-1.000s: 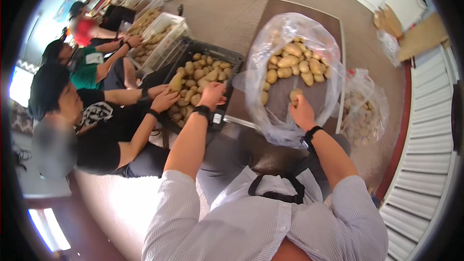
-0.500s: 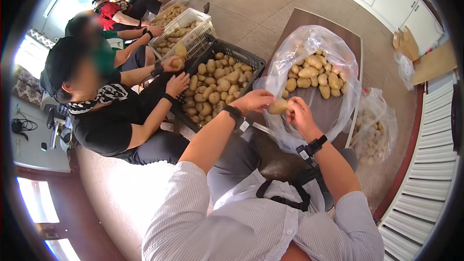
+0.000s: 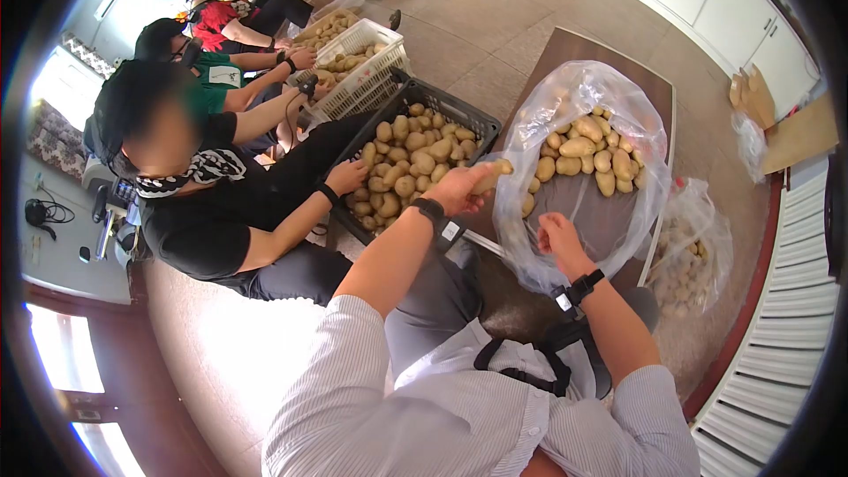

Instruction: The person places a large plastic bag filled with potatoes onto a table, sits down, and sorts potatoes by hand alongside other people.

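Observation:
My left hand (image 3: 461,191) is closed around a potato (image 3: 496,174), which sticks out from the fingers toward the bag. It hovers between the black crate (image 3: 484,110) and the open clear plastic bag (image 3: 649,137). My right hand (image 3: 562,243) hangs over the bag's near side, its fingers curled in and no object visible in them. Inside the bag, a heap of potatoes (image 3: 585,143) lies toward the far side. More potatoes (image 3: 415,159) fill the black crate on the left.
The bag rests on a low brown table (image 3: 552,62). On the floor to the right stands another clear bag of potatoes (image 3: 685,256). A co-worker (image 3: 203,230) sits at my left, one hand (image 3: 347,177) at the black crate. Beyond are a white crate (image 3: 375,75) and other seated people.
The potato was between both my hands; now only my left hand has it. My right hand has let go and drawn back. The co-worker's raised hand has moved toward the white crate.

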Action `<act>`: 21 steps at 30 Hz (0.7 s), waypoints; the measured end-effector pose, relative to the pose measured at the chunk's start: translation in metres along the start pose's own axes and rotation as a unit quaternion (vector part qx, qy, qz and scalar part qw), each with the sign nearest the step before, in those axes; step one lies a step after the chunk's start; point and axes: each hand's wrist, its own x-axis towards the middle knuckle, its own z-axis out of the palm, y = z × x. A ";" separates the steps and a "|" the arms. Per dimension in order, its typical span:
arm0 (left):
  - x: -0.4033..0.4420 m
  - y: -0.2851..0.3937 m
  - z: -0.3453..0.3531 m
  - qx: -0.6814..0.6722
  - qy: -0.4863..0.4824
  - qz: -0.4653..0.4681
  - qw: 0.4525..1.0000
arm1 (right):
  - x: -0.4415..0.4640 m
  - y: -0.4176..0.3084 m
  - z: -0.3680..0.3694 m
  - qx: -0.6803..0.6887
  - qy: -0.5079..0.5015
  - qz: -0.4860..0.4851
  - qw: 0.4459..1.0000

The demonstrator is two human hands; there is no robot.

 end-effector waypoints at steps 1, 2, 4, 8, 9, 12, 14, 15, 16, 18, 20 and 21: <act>0.003 -0.001 -0.007 0.000 0.001 0.001 1.000 | 0.000 0.007 -0.007 -0.020 -0.004 0.008 1.000; 0.006 -0.002 -0.014 -0.028 0.051 -0.006 0.998 | 0.000 0.014 -0.015 -0.040 -0.008 0.015 0.999; 0.011 -0.006 -0.029 -0.056 0.102 -0.013 0.993 | 0.002 0.030 -0.030 -0.046 -0.007 0.019 0.999; 0.014 -0.021 -0.066 -0.126 0.210 0.007 0.970 | -0.005 0.042 -0.042 -0.026 0.013 0.038 0.999; 0.016 -0.028 -0.076 -0.143 0.217 0.027 0.965 | -0.007 0.043 -0.042 -0.022 0.024 0.041 0.999; 0.038 -0.049 -0.119 -0.230 0.206 0.054 0.950 | -0.001 0.046 -0.045 -0.057 -0.028 -0.002 0.998; 0.039 -0.048 -0.142 -0.215 0.186 0.022 0.958 | 0.004 0.055 -0.049 -0.067 -0.031 -0.016 0.997; 0.039 -0.046 -0.146 -0.186 0.174 0.003 0.967 | 0.004 0.055 -0.048 -0.064 -0.025 -0.014 0.998; 0.031 -0.038 -0.129 -0.210 0.235 -0.005 0.949 | -0.001 0.052 -0.049 -0.059 -0.010 -0.012 0.998; 0.020 -0.032 -0.119 -0.230 0.299 -0.012 0.926 | -0.006 0.043 -0.045 -0.022 -0.005 0.028 0.999; 0.019 -0.032 -0.120 -0.205 0.387 0.035 0.898 | -0.006 0.038 -0.044 -0.032 -0.003 0.022 0.999; 0.023 -0.038 -0.132 -0.306 0.360 0.005 0.881 | -0.007 0.038 -0.046 -0.044 -0.004 0.017 0.999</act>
